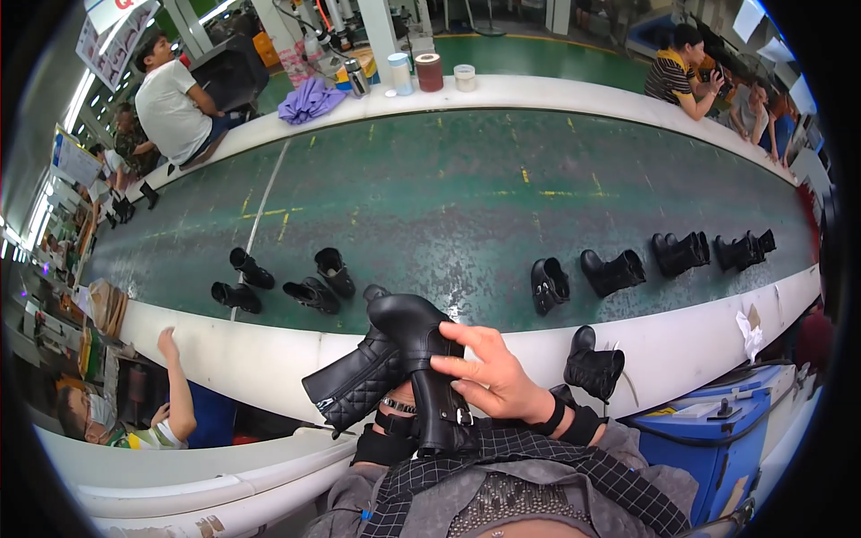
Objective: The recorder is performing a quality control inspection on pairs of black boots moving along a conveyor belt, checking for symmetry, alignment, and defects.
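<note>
Spreading my right hand on a boot; left hand, grip hidden; open green surface midway, jars on far rim.

The scene is brightly and fairly evenly lit. Strip lights are burnt out to white along the left margin. A pale, patchy sheen is cast on the green table, and small glossy highlights are caught by the black boots in the foreground, while detail is swallowed in their darkest parts. Nearby surfaces are rendered crisply; distant people at the left rim are left small and soft. Straight edges are bowed by the fisheye lens, and the corners are blacked out.
</note>
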`<move>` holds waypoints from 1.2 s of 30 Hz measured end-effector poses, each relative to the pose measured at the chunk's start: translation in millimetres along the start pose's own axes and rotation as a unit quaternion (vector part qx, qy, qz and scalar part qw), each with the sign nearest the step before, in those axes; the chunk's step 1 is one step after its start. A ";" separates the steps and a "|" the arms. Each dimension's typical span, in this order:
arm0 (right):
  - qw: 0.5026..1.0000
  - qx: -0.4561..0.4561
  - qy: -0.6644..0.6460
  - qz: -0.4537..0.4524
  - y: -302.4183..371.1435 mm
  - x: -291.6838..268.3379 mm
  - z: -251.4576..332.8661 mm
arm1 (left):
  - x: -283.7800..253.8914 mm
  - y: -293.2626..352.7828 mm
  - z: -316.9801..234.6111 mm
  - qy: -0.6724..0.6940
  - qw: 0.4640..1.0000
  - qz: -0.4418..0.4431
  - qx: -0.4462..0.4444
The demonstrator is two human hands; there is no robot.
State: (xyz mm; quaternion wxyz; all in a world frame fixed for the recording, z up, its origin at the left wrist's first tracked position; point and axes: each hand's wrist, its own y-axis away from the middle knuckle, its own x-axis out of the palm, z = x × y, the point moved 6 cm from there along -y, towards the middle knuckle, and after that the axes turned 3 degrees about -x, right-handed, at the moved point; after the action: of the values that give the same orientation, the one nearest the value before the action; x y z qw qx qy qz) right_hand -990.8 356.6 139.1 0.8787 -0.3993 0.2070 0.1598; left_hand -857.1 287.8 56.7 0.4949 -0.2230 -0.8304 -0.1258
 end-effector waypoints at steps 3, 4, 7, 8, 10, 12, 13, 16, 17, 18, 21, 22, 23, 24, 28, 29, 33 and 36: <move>0.996 0.051 -0.066 -0.023 7.6 -2.8 -16.6 | 0.5 2.1 3.3 -0.030 0.999 -0.004 -0.015; 0.982 0.088 -0.158 -0.049 7.3 -6.4 -24.0 | 1.0 4.8 4.7 -0.040 0.999 -0.006 -0.019; 0.938 0.143 -0.311 -0.046 10.1 -4.5 -52.0 | -1.7 12.0 13.3 -0.064 0.997 -0.008 -0.033; 0.903 0.182 -0.385 -0.063 7.9 -3.6 -58.9 | -2.6 10.1 16.2 -0.072 0.997 -0.006 -0.038; 0.868 0.230 -0.435 -0.070 7.5 8.2 -76.1 | -3.4 8.2 20.6 -0.090 0.995 -0.002 -0.044; 0.835 0.305 -0.455 -0.046 15.7 9.2 -77.3 | -3.2 7.5 23.5 -0.108 0.993 0.002 -0.046; 0.822 0.307 -0.475 -0.071 17.6 9.1 -82.6 | 9.7 16.2 31.0 -0.014 0.986 -0.157 -0.055; 0.778 0.299 -0.535 -0.138 31.3 17.5 -88.6 | 19.7 12.5 14.8 -0.166 0.979 -0.116 0.037; 0.744 0.325 -0.558 -0.173 37.9 19.1 -89.7 | 22.2 10.3 13.5 -0.227 0.969 -0.090 0.045; 0.739 0.331 -0.560 -0.177 42.3 19.7 -89.5 | 22.0 11.2 14.3 -0.257 0.960 -0.097 0.051; 0.715 0.339 -0.582 -0.187 48.1 22.8 -86.5 | 26.5 14.3 13.8 -0.311 0.945 -0.094 0.049; 0.715 0.341 -0.581 -0.188 48.9 22.7 -85.8 | 29.5 15.8 12.7 -0.337 0.937 -0.084 0.042; 0.713 0.340 -0.583 -0.188 49.3 21.8 -84.8 | 31.8 16.0 11.0 -0.336 0.937 -0.083 0.040; 0.711 0.340 -0.586 -0.187 50.0 21.1 -84.1 | 34.4 15.9 9.1 -0.370 0.925 -0.081 0.036; 0.738 0.335 -0.557 -0.181 52.2 18.1 -91.8 | 31.0 11.7 8.1 -0.402 0.911 -0.083 0.029; 0.730 0.347 -0.560 -0.182 49.5 18.1 -90.1 | 29.1 11.8 7.0 -0.399 0.912 -0.087 0.029; 0.704 0.415 -0.557 -0.147 47.7 15.0 -86.9 | 2.3 3.4 21.5 -0.162 0.984 -0.076 -0.003; 0.630 0.406 -0.626 -0.216 58.8 20.3 -106.7 | -12.5 -1.7 37.4 0.002 0.997 -0.070 -0.024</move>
State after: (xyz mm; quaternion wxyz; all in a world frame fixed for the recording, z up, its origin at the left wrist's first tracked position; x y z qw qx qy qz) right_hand -1024.7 314.1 28.2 0.8800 0.1599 -0.4406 0.0767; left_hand -881.5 299.4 27.8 0.4804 -0.1757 -0.8400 -0.1810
